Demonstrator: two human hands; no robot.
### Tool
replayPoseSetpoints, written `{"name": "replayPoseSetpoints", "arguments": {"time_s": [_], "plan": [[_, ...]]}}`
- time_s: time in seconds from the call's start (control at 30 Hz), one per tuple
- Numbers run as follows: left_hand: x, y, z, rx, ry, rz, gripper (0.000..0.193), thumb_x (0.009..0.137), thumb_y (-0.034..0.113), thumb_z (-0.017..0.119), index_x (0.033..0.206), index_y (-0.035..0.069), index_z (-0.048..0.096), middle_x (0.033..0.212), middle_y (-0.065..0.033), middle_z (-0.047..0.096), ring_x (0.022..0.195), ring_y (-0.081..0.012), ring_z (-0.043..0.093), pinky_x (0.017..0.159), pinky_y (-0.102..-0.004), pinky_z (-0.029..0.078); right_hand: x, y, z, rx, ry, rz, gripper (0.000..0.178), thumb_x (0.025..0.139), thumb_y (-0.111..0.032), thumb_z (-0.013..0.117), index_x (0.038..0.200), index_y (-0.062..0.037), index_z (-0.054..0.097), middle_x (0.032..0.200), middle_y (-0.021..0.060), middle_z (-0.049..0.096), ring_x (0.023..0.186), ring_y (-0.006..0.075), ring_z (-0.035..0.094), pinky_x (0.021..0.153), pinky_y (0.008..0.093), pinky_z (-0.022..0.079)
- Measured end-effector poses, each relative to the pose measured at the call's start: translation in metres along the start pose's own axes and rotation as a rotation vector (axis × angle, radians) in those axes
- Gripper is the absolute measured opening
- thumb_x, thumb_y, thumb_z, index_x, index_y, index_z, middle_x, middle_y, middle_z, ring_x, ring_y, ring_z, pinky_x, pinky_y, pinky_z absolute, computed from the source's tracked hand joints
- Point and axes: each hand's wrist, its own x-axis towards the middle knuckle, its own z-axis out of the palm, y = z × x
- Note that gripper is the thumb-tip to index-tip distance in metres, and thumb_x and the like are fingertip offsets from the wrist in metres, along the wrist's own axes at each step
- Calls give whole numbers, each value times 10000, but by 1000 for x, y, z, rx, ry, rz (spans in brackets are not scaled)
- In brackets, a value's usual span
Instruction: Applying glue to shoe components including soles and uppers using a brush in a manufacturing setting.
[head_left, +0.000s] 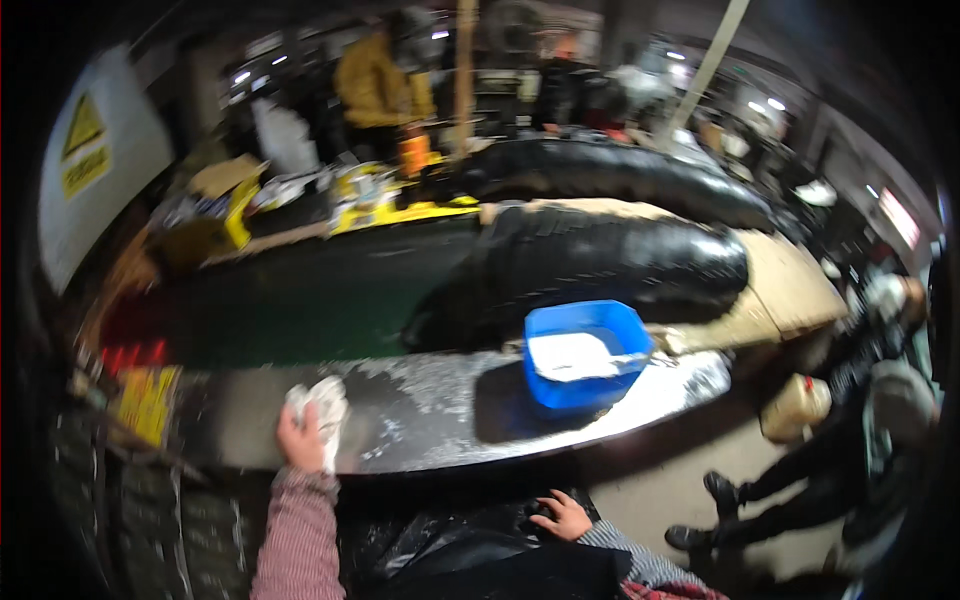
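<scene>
My left hand (300,438) is closed on a crumpled white cloth (328,408), pressed against the dark metal ledge (440,440) along the bench's near edge. White smears and wet shine mark the ledge to the right of the cloth. A blue plastic basin (575,393) stands farther right on the ledge, with something white inside. Low in front of me, my right hand (566,516) hangs over black plastic sheeting (430,545), its thumb and fingers apart and nothing visible in them.
Beyond the ledge lies a dark green belt surface (300,300). A big black bundle (620,260) rests on cardboard (795,285) behind the basin. A yellow box (205,235) sits back left. At right, a person (850,470) is beside a pale jug (796,408).
</scene>
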Motion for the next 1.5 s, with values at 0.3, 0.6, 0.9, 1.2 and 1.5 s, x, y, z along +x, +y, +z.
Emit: {"name": "replayPoseSetpoints", "arguments": {"time_s": [0.3,0.6,0.9,1.2,1.5], "plan": [[-36,-14,-80,-190,85,154,345,973,182,544,1204,-74,559,1153,-189,625,1004,-233,609,885,-336,476,2,-39,8,39,-331,-39,601,835,-518,641,1229,-68,582,1382,228,429,1218,434,460,1018,488,404],[-54,72,-69,-227,-79,51,499,974,355,527,1301,-21,511,1228,-195,573,1080,-288,580,888,-395,488,7,-39,9,-63,-388,-94,641,824,-506,659,1355,-203,465,1402,206,398,1236,440,436,1025,519,389],[-48,96,-47,-325,-151,94,481,980,327,512,1301,-32,513,1226,-191,568,1030,-284,595,855,-378,501,22,-39,-21,78,-381,-142,623,868,-427,629,1369,-108,440,1403,230,388,1279,426,400,1064,498,353],[-76,167,-23,-548,-610,-14,448,970,312,451,1192,-67,540,1121,-220,611,934,-320,620,790,-387,521,27,-142,-108,651,-514,-363,792,844,-366,728,1447,-64,312,1295,159,541,1159,243,540,941,378,481],[-98,111,-30,-165,-777,-52,328,969,164,459,1133,-111,533,991,-161,651,849,-204,599,763,-356,492,37,-236,-157,869,-782,-217,359,889,-227,684,1137,20,605,993,106,666,881,199,645,844,298,522]]}}
